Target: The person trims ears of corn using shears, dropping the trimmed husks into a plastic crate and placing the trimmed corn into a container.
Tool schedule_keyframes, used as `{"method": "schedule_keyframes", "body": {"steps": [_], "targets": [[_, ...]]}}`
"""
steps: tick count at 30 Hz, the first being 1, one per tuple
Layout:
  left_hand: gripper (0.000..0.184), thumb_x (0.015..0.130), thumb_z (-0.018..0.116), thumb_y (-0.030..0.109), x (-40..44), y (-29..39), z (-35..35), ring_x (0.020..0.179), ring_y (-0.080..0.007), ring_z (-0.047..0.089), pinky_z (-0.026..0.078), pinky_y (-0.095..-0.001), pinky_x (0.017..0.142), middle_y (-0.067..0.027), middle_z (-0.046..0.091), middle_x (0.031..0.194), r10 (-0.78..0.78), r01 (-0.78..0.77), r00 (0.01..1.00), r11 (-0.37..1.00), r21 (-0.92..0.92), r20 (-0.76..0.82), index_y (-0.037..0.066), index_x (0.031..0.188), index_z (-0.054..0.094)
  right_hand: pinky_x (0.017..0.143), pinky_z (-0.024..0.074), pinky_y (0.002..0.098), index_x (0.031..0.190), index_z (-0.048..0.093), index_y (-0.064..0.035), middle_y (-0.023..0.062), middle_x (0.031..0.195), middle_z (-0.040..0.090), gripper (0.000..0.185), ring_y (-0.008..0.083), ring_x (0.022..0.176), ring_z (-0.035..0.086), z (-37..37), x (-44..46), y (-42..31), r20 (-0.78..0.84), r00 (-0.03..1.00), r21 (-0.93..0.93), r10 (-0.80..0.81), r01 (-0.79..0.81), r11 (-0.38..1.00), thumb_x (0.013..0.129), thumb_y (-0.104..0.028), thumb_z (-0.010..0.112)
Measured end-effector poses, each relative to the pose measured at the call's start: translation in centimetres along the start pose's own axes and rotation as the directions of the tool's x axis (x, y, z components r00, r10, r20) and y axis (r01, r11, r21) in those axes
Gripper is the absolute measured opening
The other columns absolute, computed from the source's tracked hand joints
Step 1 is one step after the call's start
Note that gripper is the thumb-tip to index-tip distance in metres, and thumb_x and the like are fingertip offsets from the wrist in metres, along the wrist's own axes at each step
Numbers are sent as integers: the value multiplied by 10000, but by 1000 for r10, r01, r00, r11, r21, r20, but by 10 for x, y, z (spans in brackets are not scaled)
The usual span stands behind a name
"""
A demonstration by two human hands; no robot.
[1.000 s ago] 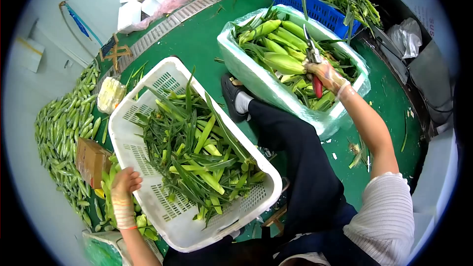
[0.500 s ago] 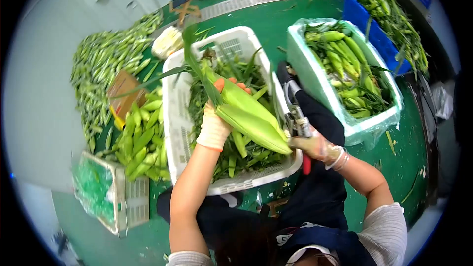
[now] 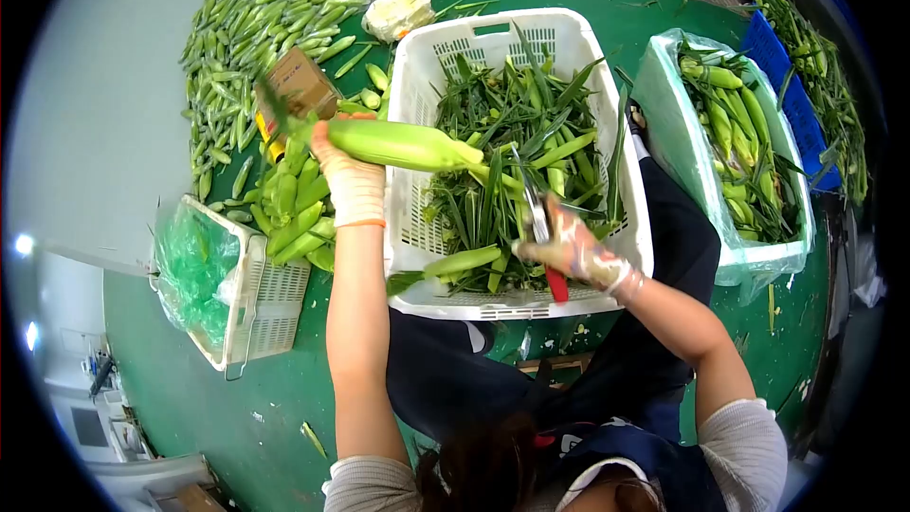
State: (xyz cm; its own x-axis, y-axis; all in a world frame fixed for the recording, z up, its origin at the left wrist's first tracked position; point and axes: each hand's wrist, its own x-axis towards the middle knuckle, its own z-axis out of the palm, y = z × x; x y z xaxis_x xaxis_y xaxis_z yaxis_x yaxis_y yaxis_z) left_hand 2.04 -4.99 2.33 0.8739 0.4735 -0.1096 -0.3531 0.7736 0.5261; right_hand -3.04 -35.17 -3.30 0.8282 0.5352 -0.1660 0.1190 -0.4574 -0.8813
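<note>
While the green floor (image 3: 256, 427) is bounded by a pale wall (image 3: 123, 133), a corn ear (image 3: 403, 145) is gripped by the left hand (image 3: 349, 171) above a white crate (image 3: 415, 76), red-handled shears (image 3: 540, 221) by the right hand (image 3: 575, 248). Print on the cardboard box (image 3: 301, 82) cannot be read.

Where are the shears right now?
In the head view, the red-handled shears are in the right hand, over the near part of the large white basket.
</note>
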Motion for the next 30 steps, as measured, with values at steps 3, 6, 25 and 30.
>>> {"method": "schedule_keyframes", "body": {"steps": [3,6,25,30], "targets": [[376,747,631,443,7,9,-4,752,-246,541,457,-395,800,-59,561,754,-12,15,1000,983,-184,21,85,794,526,742,477,367,1038,401,36,199,888,548,680,288,829,564,31,-10,12,148,989,157,18,-41,987,672,-410,761],[377,757,617,457,-5,2,0,741,-233,535,451,-390,795,-52,548,728,-32,40,998,984,-172,49,91,757,524,727,471,283,1037,431,-37,36,852,511,505,117,798,529,41,4,-23,67,997,218,26,-40,975,720,-223,776],[443,764,693,439,-20,-10,8,647,-265,601,511,-413,657,-108,617,719,-480,376,865,812,446,143,34,914,591,632,505,295,961,491,-44,46,775,577,307,162,705,588,22,-4,46,107,992,460,60,-103,882,791,-183,705],[442,779,668,406,-51,-16,13,632,-246,605,512,-375,635,-116,611,708,-559,277,817,597,753,143,5,939,578,728,468,372,1038,445,48,166,823,558,671,274,782,568,-50,6,-48,289,955,-110,-68,104,988,709,-469,719]]}}
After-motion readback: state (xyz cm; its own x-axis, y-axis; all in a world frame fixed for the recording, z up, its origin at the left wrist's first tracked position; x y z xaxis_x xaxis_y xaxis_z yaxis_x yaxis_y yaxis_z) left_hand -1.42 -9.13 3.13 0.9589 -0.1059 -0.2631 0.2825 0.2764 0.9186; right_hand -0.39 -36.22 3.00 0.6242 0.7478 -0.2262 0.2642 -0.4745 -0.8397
